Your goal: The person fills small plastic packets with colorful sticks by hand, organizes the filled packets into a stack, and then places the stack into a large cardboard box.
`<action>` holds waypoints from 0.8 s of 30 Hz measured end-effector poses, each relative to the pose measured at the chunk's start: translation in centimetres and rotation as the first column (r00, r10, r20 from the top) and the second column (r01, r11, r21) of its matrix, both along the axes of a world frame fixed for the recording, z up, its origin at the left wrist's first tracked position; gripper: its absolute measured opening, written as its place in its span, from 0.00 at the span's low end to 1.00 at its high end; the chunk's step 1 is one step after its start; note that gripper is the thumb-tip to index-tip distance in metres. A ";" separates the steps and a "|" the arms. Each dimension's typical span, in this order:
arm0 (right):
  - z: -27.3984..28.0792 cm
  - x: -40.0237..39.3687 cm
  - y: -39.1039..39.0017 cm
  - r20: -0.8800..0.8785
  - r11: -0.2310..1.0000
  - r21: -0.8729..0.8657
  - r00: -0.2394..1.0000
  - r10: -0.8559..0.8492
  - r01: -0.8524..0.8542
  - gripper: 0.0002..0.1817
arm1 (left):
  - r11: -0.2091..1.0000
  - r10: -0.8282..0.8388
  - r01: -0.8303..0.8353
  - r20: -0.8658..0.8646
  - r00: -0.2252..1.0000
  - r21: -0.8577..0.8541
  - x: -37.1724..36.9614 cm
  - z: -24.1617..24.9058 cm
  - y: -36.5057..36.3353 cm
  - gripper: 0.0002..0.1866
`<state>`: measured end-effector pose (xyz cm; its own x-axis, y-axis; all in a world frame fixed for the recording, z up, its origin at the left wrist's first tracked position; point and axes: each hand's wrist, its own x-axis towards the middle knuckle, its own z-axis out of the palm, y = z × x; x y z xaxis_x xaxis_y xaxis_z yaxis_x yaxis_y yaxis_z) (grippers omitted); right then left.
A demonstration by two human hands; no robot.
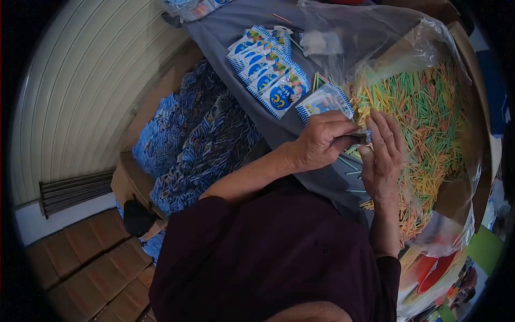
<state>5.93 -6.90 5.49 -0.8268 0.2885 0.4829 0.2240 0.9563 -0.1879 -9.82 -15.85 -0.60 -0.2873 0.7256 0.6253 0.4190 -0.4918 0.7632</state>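
Note:
In front of my chest, my left hand [327, 140] pinches a small blue-and-white packet [368, 136], seen almost edge-on. My right hand [383, 155] meets its other edge, with thumb and straight fingers closed around it. Most of the packet is hidden by my fingers. Just beyond my left hand lies a single packet [325, 102] with a see-through face. A fanned row of similar blue-and-white packets [279, 95] rests on the grey cloth [214, 29]. Beside and beneath my right hand is a heap of thin yellow, green and orange sticks [429, 118].
The sticks sit in a plastic-lined cardboard box [481, 107]. Left of the cloth, another box [127, 174] is full of blue-and-white packets [196, 155]. Loose sticks [351, 173] lie below my hands. Stacked brown cartons [88, 255] are at lower left, by a ribbed wall [86, 91].

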 end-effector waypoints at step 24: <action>-4.9 -13.4 -4.3 0.162 0.871 -0.490 0.976 0.148 -0.050 0.15 | 0.666 0.290 -0.556 -0.513 0.808 -0.497 -24.7 -0.3 -1.4 0.41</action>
<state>-7.43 -11.15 0.62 -0.9243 0.3557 0.1384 0.2104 0.7774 -0.5928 -34.55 -17.29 -0.87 -0.5117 0.8295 0.2239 0.7624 0.3182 0.5635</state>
